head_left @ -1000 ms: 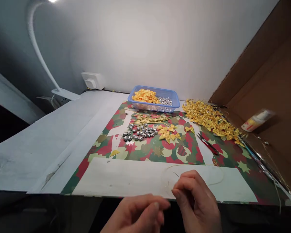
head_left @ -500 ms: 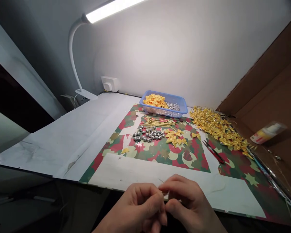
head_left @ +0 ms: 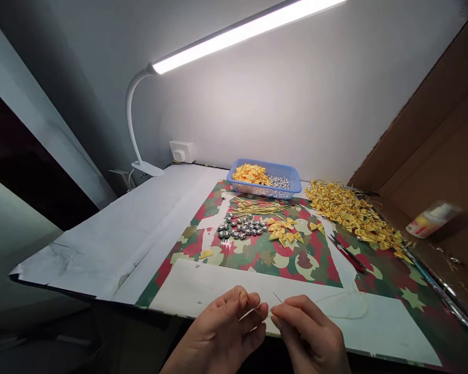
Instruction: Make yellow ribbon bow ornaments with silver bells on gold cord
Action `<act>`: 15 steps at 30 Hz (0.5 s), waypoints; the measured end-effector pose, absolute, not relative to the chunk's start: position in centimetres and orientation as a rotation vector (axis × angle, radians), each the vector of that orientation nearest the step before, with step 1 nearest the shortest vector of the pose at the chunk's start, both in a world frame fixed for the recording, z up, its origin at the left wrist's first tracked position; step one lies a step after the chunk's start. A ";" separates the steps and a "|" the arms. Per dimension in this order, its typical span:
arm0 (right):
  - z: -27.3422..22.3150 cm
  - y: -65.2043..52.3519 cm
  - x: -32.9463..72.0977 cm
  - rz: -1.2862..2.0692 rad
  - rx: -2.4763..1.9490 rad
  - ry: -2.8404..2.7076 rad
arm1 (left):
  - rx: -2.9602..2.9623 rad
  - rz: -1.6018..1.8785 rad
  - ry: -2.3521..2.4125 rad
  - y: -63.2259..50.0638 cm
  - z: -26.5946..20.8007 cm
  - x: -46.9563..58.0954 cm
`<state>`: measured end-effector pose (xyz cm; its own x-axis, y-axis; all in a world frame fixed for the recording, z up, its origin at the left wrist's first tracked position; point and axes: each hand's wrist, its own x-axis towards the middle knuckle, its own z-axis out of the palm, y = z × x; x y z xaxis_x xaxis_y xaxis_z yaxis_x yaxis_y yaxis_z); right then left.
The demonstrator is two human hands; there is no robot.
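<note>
At the table's front edge, my right hand (head_left: 312, 330) pinches a thin needle (head_left: 277, 297) whose tip points up and to the left. Pale thread (head_left: 364, 306) loops across the white paper beside that hand. My left hand (head_left: 228, 327) is just to the left, palm turned up. Its thumb and index finger press together on a small gold cord loop (head_left: 244, 294), while the other fingers are loosely curled. Beyond the hands lie silver bells (head_left: 244, 227), yellow ribbon bows (head_left: 284, 232) and gold cords (head_left: 259, 208).
A blue basket (head_left: 263, 193) holds more bows and silver bells at the back. To the right are a heap of corded bows (head_left: 351, 213), dark scissors (head_left: 348, 253) and a small bottle (head_left: 431, 221) by the cardboard wall (head_left: 432, 130). A lamp (head_left: 130, 114) shines from the back left.
My hands have moved apart, and the left palm has turned up, showing the gold loop. The needle now stands clear in my right hand. The view has tilted up.
</note>
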<state>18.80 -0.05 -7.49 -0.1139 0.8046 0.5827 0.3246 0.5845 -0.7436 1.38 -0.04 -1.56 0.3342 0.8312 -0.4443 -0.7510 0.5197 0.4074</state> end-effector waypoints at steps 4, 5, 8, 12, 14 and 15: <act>-6.5 -0.2 18.9 0.472 -0.886 -1.712 | 0.326 1.048 0.753 0.6 -1.5 1.5; -6.0 0.0 19.0 0.451 -0.873 -1.729 | 0.441 1.053 0.808 0.8 -1.6 1.5; -4.1 1.0 19.3 0.347 -0.821 -1.765 | 0.855 0.984 0.917 1.2 -1.6 1.8; -2.1 2.5 19.1 0.324 -0.725 -1.782 | 0.985 0.817 0.798 1.2 -1.3 2.3; -1.7 3.0 18.9 0.372 -0.720 -1.781 | 0.955 0.819 0.778 1.3 -1.2 2.5; -1.6 3.1 18.8 0.392 -0.727 -1.777 | 0.951 0.823 0.783 1.4 -1.1 2.6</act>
<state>18.84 3.09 -1.60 -0.1887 0.6493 0.7367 0.2790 0.7548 -0.5937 2.59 1.39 -1.13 0.4647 0.8622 -0.2016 -0.2443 0.3437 0.9067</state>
